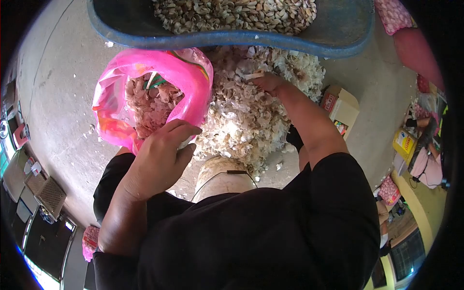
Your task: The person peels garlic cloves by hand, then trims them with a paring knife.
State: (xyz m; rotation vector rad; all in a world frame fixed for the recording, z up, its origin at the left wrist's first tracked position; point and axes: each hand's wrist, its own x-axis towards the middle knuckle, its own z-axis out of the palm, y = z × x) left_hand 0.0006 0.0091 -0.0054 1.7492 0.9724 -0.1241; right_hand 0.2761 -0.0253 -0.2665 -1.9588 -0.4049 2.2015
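My left hand is at the near right rim of a pink mesh bag, its fingers curled toward the thumb. Something pale shows between them, too small to make out. Papery garlic skins partly fill the open bag. Stretched forward, my right hand reaches into a large heap of loose garlic skins on the floor. Its fingers are closed on some of the pale skins, with the tips partly hidden among them.
Beyond the heap stands a blue trough holding many garlic cloves. A white bucket is between my legs. An opened cardboard box lies right of the heap. Filled mesh sacks and another person are at the far right.
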